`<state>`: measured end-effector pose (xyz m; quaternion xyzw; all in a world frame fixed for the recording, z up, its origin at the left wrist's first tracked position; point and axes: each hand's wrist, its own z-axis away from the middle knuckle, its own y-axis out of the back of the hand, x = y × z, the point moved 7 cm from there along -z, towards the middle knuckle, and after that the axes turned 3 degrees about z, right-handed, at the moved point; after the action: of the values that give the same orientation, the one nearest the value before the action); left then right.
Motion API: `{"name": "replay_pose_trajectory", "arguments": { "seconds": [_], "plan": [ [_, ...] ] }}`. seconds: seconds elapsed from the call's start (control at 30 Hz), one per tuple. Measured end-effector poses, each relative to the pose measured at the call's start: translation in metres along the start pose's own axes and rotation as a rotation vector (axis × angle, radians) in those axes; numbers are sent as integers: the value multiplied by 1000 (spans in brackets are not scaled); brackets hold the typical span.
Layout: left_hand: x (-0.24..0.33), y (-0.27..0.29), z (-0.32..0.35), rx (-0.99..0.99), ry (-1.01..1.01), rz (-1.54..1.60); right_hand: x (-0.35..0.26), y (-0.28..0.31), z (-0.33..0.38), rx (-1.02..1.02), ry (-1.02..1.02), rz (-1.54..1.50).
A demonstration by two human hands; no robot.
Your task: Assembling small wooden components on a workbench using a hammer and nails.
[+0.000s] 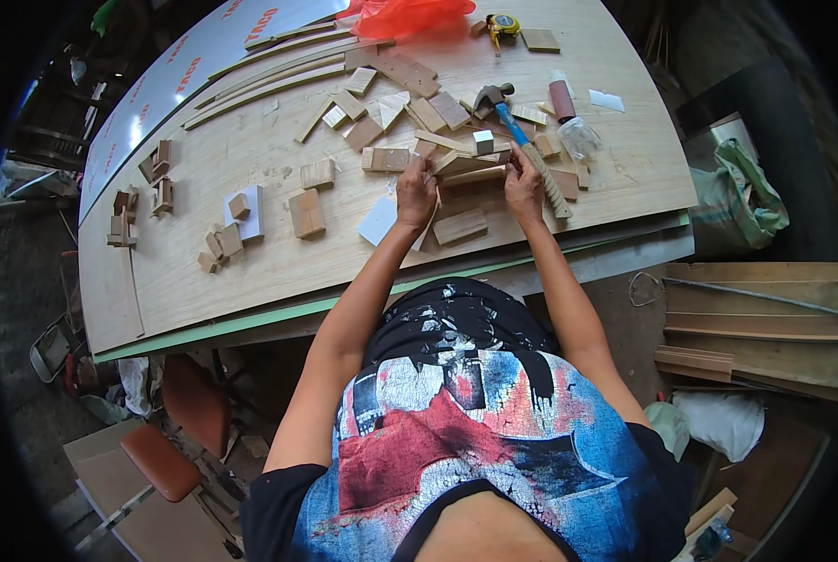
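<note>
Near the table's front edge, my left hand (417, 192) and my right hand (524, 185) are closed on the two ends of a small wooden piece (466, 165), which seems made of thin strips joined together. My fingers hide its ends. A small white-topped block (484, 141) shows just beyond it; whether they touch I cannot tell. Right beside my right hand lies a claw hammer (516, 131) with a blue and tan handle. Below the held piece is a loose wood block (460, 227), and a white square tile (378, 221) lies by my left wrist.
Wood offcuts (363, 131) crowd the table beyond my hands. Small block assemblies (161, 197) stand at the left, long strips (269, 92) at the back. A clear jar (580, 139), a yellow tape measure (503, 28) and a red plastic bag (410, 17) are farther off.
</note>
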<state>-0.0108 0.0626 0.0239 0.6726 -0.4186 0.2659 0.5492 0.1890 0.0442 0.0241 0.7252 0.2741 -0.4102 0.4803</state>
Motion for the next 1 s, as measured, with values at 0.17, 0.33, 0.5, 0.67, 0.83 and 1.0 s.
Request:
{"name": "replay_pose_trajectory", "arguments": {
  "seconds": [0.17,0.33,0.5,0.67,0.83,1.0],
  "plan": [
    [-12,17,-5,73,28,91,-7,-23,-15,0,50,-170],
    [-32,41,-4,128,198,152,-30,-49,-25,-89,65,-180],
    [-45,61,2,150,294,198,-41,-73,-27,-142,102,-134],
    [-55,70,8,146,337,248,-39,-93,-24,-190,75,-127],
    [-68,67,11,81,421,337,-40,-98,-22,-212,88,-32],
    [-88,59,16,32,521,384,-36,-99,-19,-242,37,71]
  ]
}}
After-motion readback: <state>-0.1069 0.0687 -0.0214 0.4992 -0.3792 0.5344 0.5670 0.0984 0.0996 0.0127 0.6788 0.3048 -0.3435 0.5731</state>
